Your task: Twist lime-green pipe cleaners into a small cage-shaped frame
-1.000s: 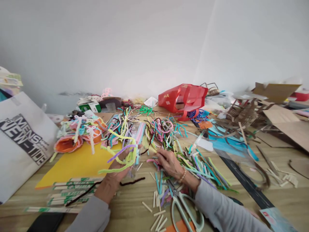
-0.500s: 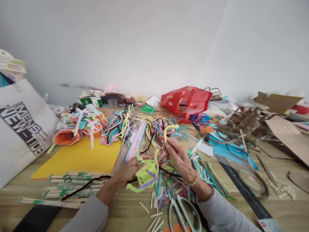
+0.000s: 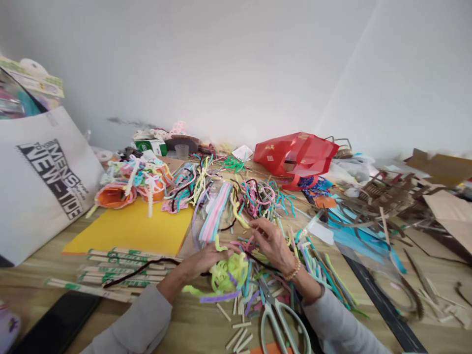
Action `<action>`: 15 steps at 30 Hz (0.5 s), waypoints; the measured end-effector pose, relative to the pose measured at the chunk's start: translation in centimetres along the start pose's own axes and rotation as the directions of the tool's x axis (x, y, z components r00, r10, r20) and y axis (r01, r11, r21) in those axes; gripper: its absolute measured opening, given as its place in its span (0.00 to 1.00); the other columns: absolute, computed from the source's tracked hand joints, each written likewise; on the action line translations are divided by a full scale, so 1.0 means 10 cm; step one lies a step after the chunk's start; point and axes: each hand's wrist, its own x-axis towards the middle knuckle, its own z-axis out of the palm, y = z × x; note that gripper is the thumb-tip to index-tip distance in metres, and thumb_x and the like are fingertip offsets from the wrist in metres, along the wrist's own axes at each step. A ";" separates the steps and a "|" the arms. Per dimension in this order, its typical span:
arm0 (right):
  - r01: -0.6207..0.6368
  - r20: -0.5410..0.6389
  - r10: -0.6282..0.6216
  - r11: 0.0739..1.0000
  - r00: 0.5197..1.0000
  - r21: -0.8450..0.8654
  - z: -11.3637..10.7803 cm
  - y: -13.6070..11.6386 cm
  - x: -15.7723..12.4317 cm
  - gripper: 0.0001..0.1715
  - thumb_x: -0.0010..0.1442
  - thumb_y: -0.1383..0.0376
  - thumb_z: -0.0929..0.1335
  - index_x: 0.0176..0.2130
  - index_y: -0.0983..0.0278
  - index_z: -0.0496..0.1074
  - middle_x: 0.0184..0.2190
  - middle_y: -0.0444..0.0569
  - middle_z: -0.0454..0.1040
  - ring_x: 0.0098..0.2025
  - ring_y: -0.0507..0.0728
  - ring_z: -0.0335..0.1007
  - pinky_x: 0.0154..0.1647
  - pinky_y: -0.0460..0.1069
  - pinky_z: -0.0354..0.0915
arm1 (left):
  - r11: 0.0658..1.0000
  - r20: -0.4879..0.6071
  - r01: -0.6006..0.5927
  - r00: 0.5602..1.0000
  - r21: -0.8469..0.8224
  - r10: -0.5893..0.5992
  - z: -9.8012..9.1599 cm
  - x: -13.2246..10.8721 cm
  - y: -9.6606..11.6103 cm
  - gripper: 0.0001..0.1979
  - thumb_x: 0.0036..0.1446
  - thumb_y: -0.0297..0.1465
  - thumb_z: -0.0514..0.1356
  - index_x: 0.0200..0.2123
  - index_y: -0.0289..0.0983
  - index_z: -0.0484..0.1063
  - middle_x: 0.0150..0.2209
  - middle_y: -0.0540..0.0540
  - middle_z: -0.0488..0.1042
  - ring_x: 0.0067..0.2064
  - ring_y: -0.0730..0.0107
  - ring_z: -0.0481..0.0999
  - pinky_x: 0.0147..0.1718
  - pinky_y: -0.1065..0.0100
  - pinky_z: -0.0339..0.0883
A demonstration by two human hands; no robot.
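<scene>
My left hand point(image 3: 202, 259) is closed round a tangled bundle of yellow-green and purple pipe cleaners point(image 3: 226, 276) low over the wooden table point(image 3: 191, 324). My right hand point(image 3: 272, 241) reaches into the heap of mixed coloured pipe cleaners point(image 3: 254, 196), fingertips pinching a yellow strand point(image 3: 238, 216). A long dark brown pipe cleaner point(image 3: 138, 269) lies by my left wrist. Pale green scissors point(image 3: 280, 319) rest just below my right wrist.
A yellow sheet point(image 3: 136, 228) and wrapped chopsticks point(image 3: 110, 280) lie left. A printed white tote bag point(image 3: 40, 182) stands far left, a red bag point(image 3: 295, 155) at the back. Cardboard scraps point(image 3: 391, 196) fill the right. Short wooden sticks point(image 3: 239, 337) and a dark phone point(image 3: 59, 324) lie near.
My right hand dropped from its raised position down to the pile, and the curled yellow strand is no longer held up. The left hand stays on its bundle. The camera view shifted right.
</scene>
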 end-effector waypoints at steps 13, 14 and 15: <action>0.027 0.187 -0.046 0.994 0.981 0.107 0.30 -0.13 -0.15 0.08 0.53 0.76 0.65 0.33 0.63 0.67 0.31 0.46 0.73 0.33 0.53 0.68 0.34 0.46 0.61 | 0.986 -0.018 -0.122 0.993 -0.111 0.121 0.15 -0.02 0.10 0.25 0.57 0.41 0.57 0.58 0.42 0.65 0.56 0.45 0.69 0.62 0.59 0.56 0.62 0.57 0.43; 0.043 0.188 -0.057 0.996 0.980 0.080 0.30 -0.12 -0.15 0.08 0.53 0.76 0.65 0.32 0.63 0.67 0.30 0.46 0.72 0.32 0.53 0.68 0.34 0.46 0.61 | 0.985 -0.022 -0.128 0.992 -0.112 0.127 0.15 -0.02 0.10 0.26 0.57 0.41 0.57 0.58 0.42 0.64 0.56 0.45 0.69 0.62 0.60 0.56 0.62 0.57 0.43; 0.063 0.184 -0.071 0.997 0.980 0.045 0.30 -0.11 -0.15 0.08 0.53 0.76 0.65 0.32 0.63 0.68 0.30 0.46 0.72 0.32 0.53 0.68 0.33 0.46 0.61 | 0.986 -0.023 -0.127 0.992 -0.107 0.126 0.15 -0.02 0.10 0.27 0.57 0.41 0.58 0.59 0.43 0.63 0.56 0.46 0.69 0.62 0.60 0.56 0.62 0.58 0.43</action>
